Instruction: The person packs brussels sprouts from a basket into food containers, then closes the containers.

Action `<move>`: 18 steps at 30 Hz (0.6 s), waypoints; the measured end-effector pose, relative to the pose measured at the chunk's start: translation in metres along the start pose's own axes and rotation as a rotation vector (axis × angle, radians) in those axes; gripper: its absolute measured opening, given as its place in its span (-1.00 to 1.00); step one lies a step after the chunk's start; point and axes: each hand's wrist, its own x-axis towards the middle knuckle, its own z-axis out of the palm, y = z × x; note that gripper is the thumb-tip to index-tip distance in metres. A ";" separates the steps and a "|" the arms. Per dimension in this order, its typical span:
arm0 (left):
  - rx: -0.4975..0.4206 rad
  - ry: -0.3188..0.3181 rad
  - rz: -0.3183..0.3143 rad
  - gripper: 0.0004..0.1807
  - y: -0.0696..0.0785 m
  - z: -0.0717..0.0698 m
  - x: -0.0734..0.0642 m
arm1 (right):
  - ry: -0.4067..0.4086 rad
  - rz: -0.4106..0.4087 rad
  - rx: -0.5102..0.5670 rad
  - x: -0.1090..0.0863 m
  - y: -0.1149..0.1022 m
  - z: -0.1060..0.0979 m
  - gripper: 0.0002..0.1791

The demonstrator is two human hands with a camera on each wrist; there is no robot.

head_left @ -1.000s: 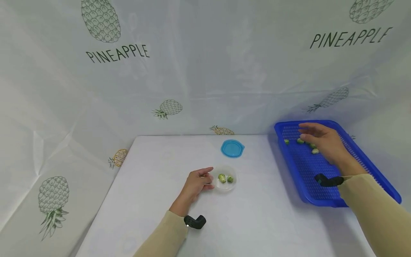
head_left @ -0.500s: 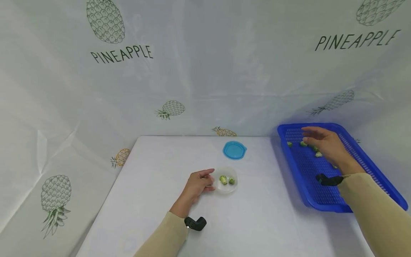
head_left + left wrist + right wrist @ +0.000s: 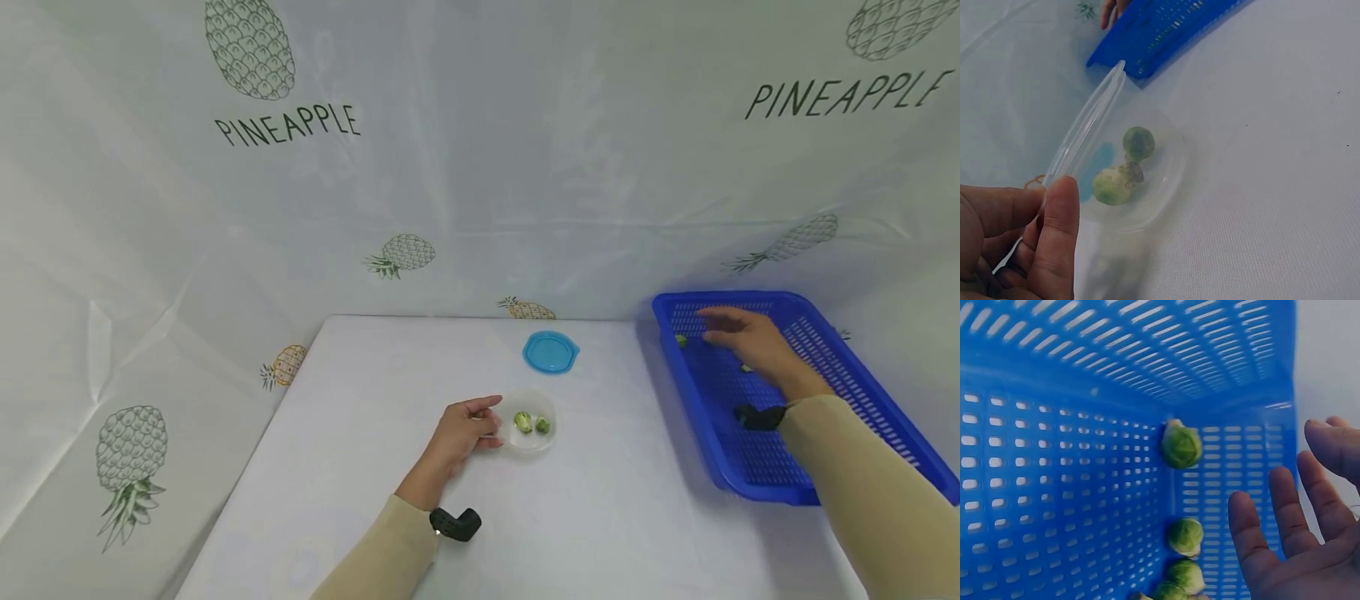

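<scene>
A translucent plastic tub (image 3: 525, 447) stands on the white table with two Brussels sprouts (image 3: 1113, 185) inside. My left hand (image 3: 459, 432) pinches its rim between thumb and fingers, which the left wrist view shows up close. Over the far part of a blue plastic basket (image 3: 761, 471) is my right hand (image 3: 752, 342), fingers spread and nothing between them. Several Brussels sprouts (image 3: 1181, 446) lie in a row along the basket's inner edge in the right wrist view. In the head view the right hand hides some of them.
A round blue lid (image 3: 551, 352) lies on the table behind the tub. A pale sheet (image 3: 480, 167) with pineapple prints hangs along the table's back and left sides. The basket's slotted walls rise at the right.
My right hand has shifted slightly left over the basket and now covers more of the sprouts. The left hand stays at the tub. The head view has shifted a little.
</scene>
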 end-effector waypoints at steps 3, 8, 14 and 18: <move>0.009 0.002 0.003 -0.47 0.001 0.000 0.000 | -0.035 -0.012 0.001 0.007 0.006 0.004 -0.35; 0.016 0.008 -0.008 -0.49 0.002 0.001 0.001 | -0.086 -0.025 0.003 0.018 0.014 0.012 -0.39; 0.006 0.004 -0.015 -0.47 0.002 0.001 0.000 | -0.101 -0.031 -0.018 0.026 0.021 0.019 -0.43; 0.006 0.004 -0.017 -0.48 0.002 0.002 0.000 | -0.134 -0.022 -0.001 0.032 0.025 0.023 -0.41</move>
